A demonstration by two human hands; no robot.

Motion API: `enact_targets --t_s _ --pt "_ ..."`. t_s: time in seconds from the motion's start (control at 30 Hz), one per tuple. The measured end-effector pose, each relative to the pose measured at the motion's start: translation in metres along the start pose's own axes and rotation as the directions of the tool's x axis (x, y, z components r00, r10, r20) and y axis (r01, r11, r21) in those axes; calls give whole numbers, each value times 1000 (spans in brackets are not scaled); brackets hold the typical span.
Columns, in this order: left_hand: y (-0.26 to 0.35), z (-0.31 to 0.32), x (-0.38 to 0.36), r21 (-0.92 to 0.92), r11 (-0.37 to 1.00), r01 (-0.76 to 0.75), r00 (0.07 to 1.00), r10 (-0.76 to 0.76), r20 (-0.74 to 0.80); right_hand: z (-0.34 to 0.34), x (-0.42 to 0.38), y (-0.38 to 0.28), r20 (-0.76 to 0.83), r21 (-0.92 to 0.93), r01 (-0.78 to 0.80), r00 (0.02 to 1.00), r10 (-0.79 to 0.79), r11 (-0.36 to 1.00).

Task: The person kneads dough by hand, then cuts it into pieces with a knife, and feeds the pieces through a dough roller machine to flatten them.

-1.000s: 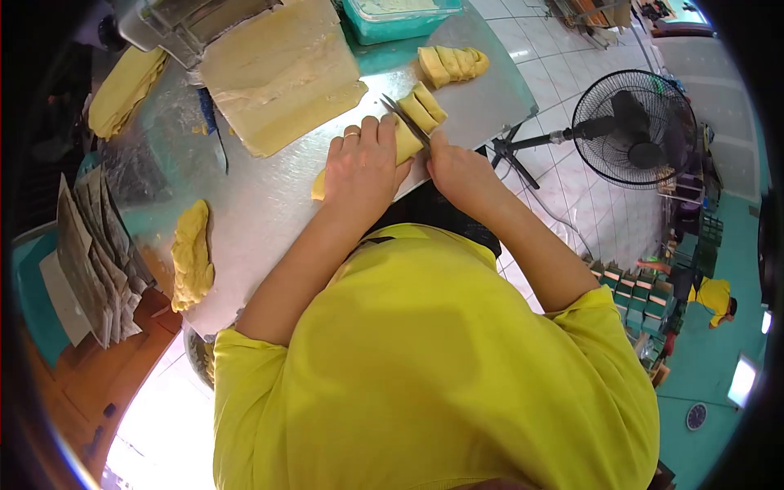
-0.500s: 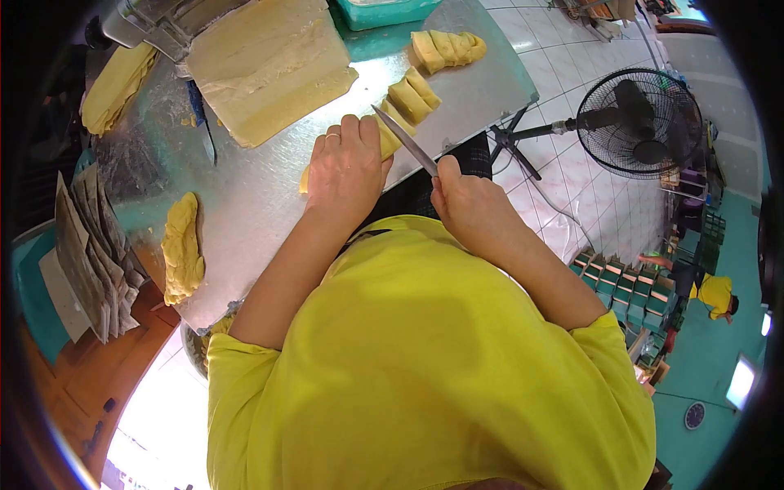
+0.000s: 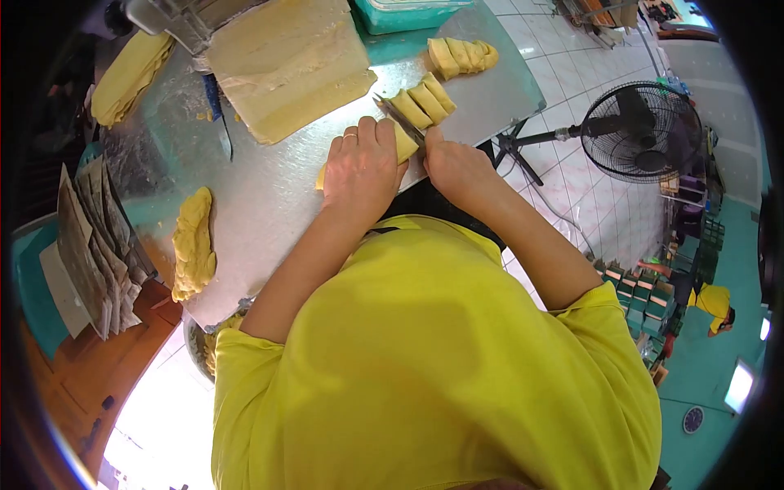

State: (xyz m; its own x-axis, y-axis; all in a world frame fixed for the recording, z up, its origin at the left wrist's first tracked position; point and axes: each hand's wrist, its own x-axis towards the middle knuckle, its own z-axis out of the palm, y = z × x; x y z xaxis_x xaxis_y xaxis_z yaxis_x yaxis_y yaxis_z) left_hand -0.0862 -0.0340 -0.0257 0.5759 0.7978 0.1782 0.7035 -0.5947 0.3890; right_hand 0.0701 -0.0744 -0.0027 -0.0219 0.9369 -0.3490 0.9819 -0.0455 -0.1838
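Observation:
My left hand (image 3: 364, 167) presses on a roll of yellow dough (image 3: 403, 145), its fingers together over the top, so most of the roll is hidden. In my right hand (image 3: 456, 167) is the handle of a knife (image 3: 400, 120), whose blade lies across the roll's far end. Just beyond the blade are several cut dough pieces (image 3: 426, 104). Another sliced dough roll (image 3: 464, 56) rests farther back near the table's right edge. A wide flat dough sheet (image 3: 290, 69) lies behind my left hand.
The metal table (image 3: 253, 212) bears an uncut dough lump (image 3: 194, 245), folded dough (image 3: 131, 80), a blue-handled knife (image 3: 214, 98) and a teal container (image 3: 408, 15). A machine (image 3: 175, 24) stands back left. Right are a fan (image 3: 641, 131) and, farther off, a person (image 3: 712, 302).
The knife blade has come down onto the roll, against the cut pieces, with my right hand closer to my left. The whole view has shifted slightly.

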Motion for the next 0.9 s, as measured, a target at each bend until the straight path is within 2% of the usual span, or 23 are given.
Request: enact_targets --t_s 0.2,0.33,0.47,0.67,0.73,0.83,0.9 --pt "-6 -2 -22 -76 996 -43 982 28 -186 -4 -37 5 -12 77 21 1000 -20 997" --pt "-9 -1 -29 -90 994 -58 987 44 -153 -20 -63 -13 -64 91 -5 998 11 996" --pt "-11 3 -28 -91 995 -37 984 21 -176 -21 -66 -28 -20 113 -9 1000 11 994" --pt "-13 1 -25 -96 995 -39 991 26 -133 -21 -52 -33 76 57 -18 997 14 998" --pt "-15 2 -24 -94 994 -52 991 40 -124 -22 -45 -30 103 34 25 994 -28 999" --pt "-16 4 -23 -77 993 -86 988 75 -137 -8 -26 -25 85 -2 95 992 -95 995" --pt "-16 7 -22 -65 995 -70 984 58 -169 -4 -12 -29 58 -16 75 996 -74 997"
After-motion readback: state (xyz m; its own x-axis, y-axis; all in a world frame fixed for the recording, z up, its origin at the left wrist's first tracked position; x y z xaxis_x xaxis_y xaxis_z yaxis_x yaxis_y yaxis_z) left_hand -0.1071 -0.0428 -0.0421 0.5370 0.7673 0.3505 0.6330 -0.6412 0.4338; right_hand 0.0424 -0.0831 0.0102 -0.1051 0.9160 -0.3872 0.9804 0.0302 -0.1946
